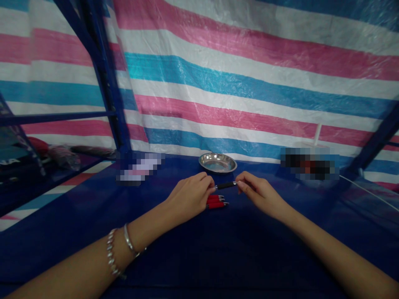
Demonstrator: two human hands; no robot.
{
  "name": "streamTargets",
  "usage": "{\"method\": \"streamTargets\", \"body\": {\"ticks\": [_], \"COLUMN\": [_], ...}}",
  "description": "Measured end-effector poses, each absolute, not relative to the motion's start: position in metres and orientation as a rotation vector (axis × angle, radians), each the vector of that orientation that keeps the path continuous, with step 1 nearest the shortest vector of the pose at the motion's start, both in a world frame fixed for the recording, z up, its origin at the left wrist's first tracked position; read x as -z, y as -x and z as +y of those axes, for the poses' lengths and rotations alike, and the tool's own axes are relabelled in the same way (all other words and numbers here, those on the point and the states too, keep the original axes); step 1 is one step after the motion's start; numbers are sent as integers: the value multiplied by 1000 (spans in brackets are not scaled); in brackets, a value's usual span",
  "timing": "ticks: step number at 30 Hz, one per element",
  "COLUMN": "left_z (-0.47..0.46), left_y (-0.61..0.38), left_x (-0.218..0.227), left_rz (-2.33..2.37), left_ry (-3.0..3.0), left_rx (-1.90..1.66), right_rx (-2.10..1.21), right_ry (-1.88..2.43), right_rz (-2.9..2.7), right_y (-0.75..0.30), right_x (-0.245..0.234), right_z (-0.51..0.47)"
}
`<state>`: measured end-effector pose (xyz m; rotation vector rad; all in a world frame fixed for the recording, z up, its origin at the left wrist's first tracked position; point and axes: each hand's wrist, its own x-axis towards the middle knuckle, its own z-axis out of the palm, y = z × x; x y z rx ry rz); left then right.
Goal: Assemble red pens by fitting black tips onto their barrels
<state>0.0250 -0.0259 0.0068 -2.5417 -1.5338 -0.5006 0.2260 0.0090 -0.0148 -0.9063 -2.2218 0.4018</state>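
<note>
A pen (pixel 227 185) with a black grip and silver ends is stretched level between my two hands, just above the blue table. My left hand (pixel 195 191) is closed on its left end, the fingers hiding that part. Thumb and fingers of my right hand (pixel 257 192) pinch the silver end on the right. Below the pen lie several red pens (pixel 216 202) side by side, their silver tips pointing right and their left ends hidden behind my left hand. Behind the hands sits a round, shallow steel dish (pixel 218 162).
The blue table (pixel 237 253) ends at a striped plastic sheet (pixel 218 91). Blurred-out items lie at back left (pixel 140 168) and back right (pixel 310 164), with a white cable (pixel 368 191) at right. Blue metal posts (pixel 107 83) frame the left side, beside a shelf holding wrapped items (pixel 64 155).
</note>
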Motion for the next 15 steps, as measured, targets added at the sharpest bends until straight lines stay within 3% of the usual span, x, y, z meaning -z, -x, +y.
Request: {"method": "streamTargets", "body": {"ticks": [15], "left_z": [-26], "left_y": [-25], "left_x": [-7], "left_rz": [-1537], "left_ry": [2534], "left_rx": [496], "right_rx": [-392], "right_ry": [918], "right_rz": [-2225], "right_y": [-227], "right_x": [17], "right_z": [11]}}
